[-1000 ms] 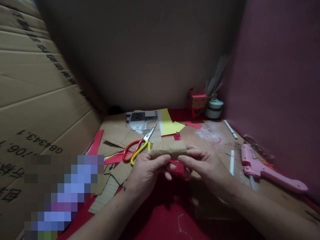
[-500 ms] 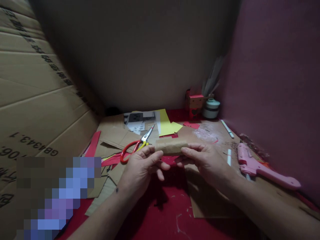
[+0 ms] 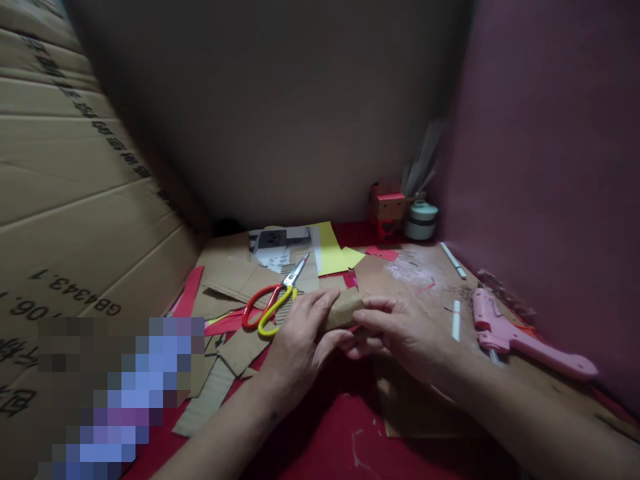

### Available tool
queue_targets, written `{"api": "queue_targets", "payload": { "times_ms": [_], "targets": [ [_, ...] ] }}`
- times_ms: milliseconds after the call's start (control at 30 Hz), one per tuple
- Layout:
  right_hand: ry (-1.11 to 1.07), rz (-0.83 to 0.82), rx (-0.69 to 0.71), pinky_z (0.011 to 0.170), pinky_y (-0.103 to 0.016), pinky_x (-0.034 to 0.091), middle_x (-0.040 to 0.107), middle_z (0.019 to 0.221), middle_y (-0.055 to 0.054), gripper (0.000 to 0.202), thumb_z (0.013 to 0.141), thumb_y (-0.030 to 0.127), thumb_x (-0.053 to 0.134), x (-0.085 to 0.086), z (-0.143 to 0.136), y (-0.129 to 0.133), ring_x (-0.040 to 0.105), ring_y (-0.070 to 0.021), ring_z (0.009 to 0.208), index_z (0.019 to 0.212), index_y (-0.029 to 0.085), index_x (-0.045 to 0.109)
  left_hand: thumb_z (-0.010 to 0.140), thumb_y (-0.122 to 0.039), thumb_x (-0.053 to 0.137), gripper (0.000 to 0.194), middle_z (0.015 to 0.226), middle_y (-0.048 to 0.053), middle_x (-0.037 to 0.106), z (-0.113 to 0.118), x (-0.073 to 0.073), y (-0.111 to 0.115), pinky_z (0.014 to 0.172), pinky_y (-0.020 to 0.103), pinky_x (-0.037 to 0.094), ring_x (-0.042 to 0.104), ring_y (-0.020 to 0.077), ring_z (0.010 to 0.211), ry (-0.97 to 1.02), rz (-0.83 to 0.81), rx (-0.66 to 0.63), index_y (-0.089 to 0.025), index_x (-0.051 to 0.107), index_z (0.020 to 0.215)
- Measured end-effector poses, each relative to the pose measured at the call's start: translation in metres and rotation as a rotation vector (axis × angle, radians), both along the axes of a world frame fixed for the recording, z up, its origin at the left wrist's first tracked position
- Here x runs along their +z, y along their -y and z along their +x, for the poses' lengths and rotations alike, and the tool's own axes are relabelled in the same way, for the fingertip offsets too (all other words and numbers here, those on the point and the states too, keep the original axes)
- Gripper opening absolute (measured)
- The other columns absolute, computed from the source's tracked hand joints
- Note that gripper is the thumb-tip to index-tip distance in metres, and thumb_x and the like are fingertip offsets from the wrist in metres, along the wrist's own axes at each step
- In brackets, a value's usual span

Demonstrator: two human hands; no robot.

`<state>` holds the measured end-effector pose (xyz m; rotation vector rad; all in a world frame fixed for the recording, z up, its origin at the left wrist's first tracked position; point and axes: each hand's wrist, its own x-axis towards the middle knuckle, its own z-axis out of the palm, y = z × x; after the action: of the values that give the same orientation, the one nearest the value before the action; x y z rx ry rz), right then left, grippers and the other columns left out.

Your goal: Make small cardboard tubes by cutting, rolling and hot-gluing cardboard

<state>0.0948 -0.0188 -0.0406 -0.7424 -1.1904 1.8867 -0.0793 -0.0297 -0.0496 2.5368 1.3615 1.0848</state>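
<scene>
One cardboard piece (image 3: 343, 312): left hand (image 3: 303, 333), right hand (image 3: 397, 327) gripped it | scraps (image 3: 245, 350) littered red surface (image 3: 320, 433) | purple wall (image 3: 545, 160) stood right

Held cardbd pc (image 3: 344, 312) matt, scissor blades (image 3: 299, 270) shiny metal, glue gun (image 3: 520, 340) smooth plastic.

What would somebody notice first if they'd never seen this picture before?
Probably the left hand and right hand in the middle, holding a small brown cardboard piece between them. Scissors with one red and one yellow handle stand out too, lying among cardboard scraps to the left. Over on the right, a pink glue gun lies near the purplish wall.
</scene>
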Motion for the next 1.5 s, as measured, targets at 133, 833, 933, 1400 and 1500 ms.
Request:
{"api": "queue_targets", "payload": {
  "times_ms": [133,833,933,1400,1500],
  "targets": [
    [0.052,0.028,0.046,0.068,-0.028,0.049,0.065,0.072,-0.003,0.015,0.075,0.028,0.064,-0.003,-0.004,0.001,0.061,-0.0128,0.068,0.079,0.014,0.067,0.084,-0.025,0.053,0.045,0.123,0.011,0.052,0.001,-0.001,0.003,0.097,0.041,0.04,0.047,0.0232,0.115,0.045,-0.053,-0.106,-0.021,0.043,0.127],
    [0.102,0.162,-0.021,0.072,-0.029,0.047,0.067,0.072,-0.004,0.017,0.077,0.031,0.064,0.008,0.003,0.007,0.062,-0.0132,0.071,0.084,0.016,0.072,0.082,-0.034,0.057,0.032,0.109,0.003,0.061,0.001,0.02,0.011,0.085,0.028,0.046,0.057,0.0177,0.098,0.409,-0.404,-0.047,-0.022,0.055,0.112],
    [0.103,0.116,0.029,0.074,-0.031,0.048,0.067,0.076,-0.005,0.018,0.077,0.031,0.063,0.007,0.004,0.007,0.062,-0.0149,0.076,0.084,0.016,0.071,0.083,-0.032,0.056,0.032,0.108,0.002,0.06,0.002,0.019,0.011,0.083,0.027,0.046,0.057,0.0168,0.097,0.457,-0.455,-0.069,-0.023,0.052,0.113],
    [-0.113,0.223,0.191,0.088,-0.033,0.041,0.064,0.092,-0.003,0.017,0.082,0.013,0.055,0.008,-0.002,0.007,0.056,-0.0147,0.09,0.091,0.018,0.068,0.088,-0.027,0.047,0.027,0.114,0.0,0.055,0.003,0.023,0.017,0.092,0.026,0.038,0.05,0.0151,0.108,0.357,-0.334,-0.085,-0.027,0.052,0.115],
    [-0.089,0.239,0.196,0.088,-0.034,0.042,0.065,0.092,-0.003,0.02,0.084,0.017,0.054,0.007,-0.002,0.009,0.057,-0.0157,0.091,0.099,0.02,0.067,0.087,-0.026,0.05,0.025,0.114,-0.001,0.057,0.003,0.023,0.019,0.093,0.025,0.038,0.051,0.0148,0.108,0.417,-0.345,-0.098,-0.026,0.054,0.112]
  ]
}}
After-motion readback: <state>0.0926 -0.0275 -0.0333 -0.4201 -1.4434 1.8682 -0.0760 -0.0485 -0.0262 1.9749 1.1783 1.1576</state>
